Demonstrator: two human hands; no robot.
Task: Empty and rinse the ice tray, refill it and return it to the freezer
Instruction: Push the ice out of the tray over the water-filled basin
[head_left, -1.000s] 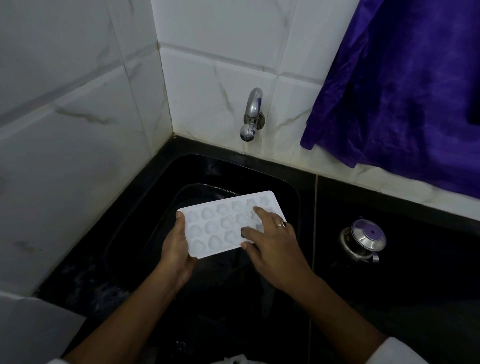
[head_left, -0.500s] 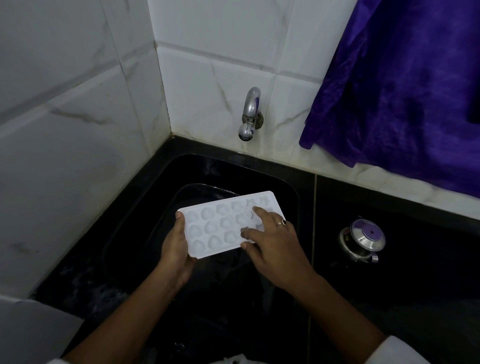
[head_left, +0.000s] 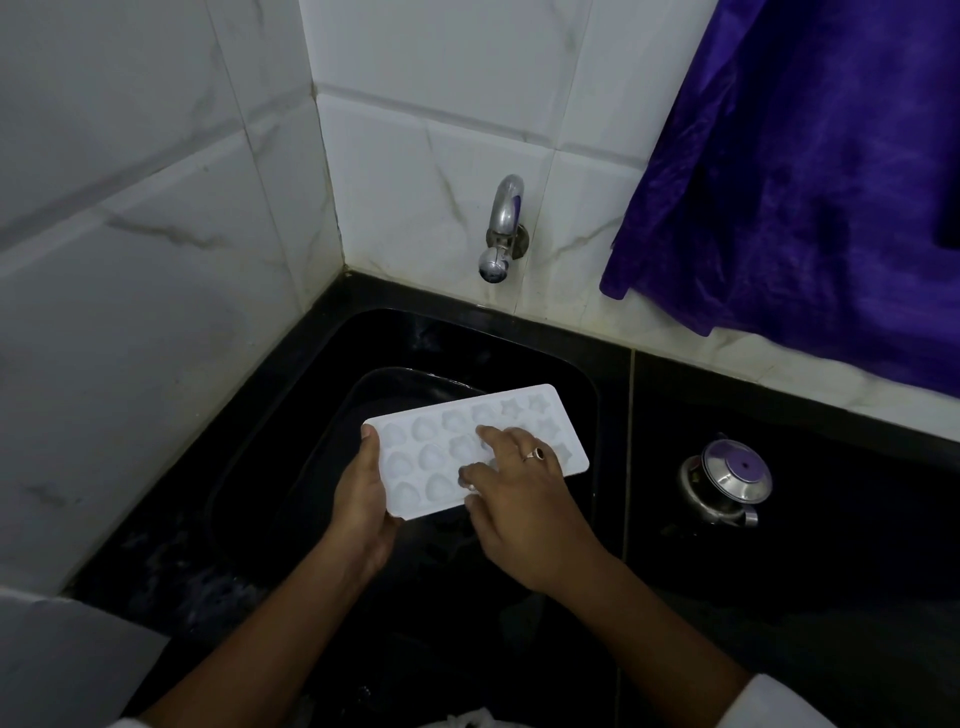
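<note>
Now the right hand (head_left: 524, 514) sits further in toward the middle of the ice tray (head_left: 415, 457) than it did half a second ago. Then it covered the tray's right end; at present that end and its near corner show clear of the hand, with star-shaped cells along it. The tray itself has barely shifted, and the left hand (head_left: 363, 499) grips it at the same place as before.

That left hand holds the tray's left short end, thumb lying along the top edge and the palm wrapped under the near corner. The right hand is laid on top from the near side, its fingers (head_left: 498, 434) spread and fairly straight across the middle cells, the thumb resting close to the near long edge. A ring (head_left: 535, 454) with a dark stone shows on one finger. The two hands are apart, each on its own part of the tray, forearms coming up from the bottom of the view, and a white sleeve (head_left: 769, 706) shows at the right wrist.

The white tray is held over the black sink (head_left: 571, 374), face up, its long side running left to right and slanting away at the right end. The left cells are heart-shaped; I cannot tell whether anything is in them. A dark tub (head_left: 332, 431) sits in the sink beneath it.

On the tiled wall (head_left: 156, 208) above is a metal tap (head_left: 501, 228), with no water visibly running. A purple cloth (head_left: 805, 182) hangs to the right, and a small lidded steel pot (head_left: 727, 483) stands on the black surface (head_left: 831, 545) beside the sink.
</note>
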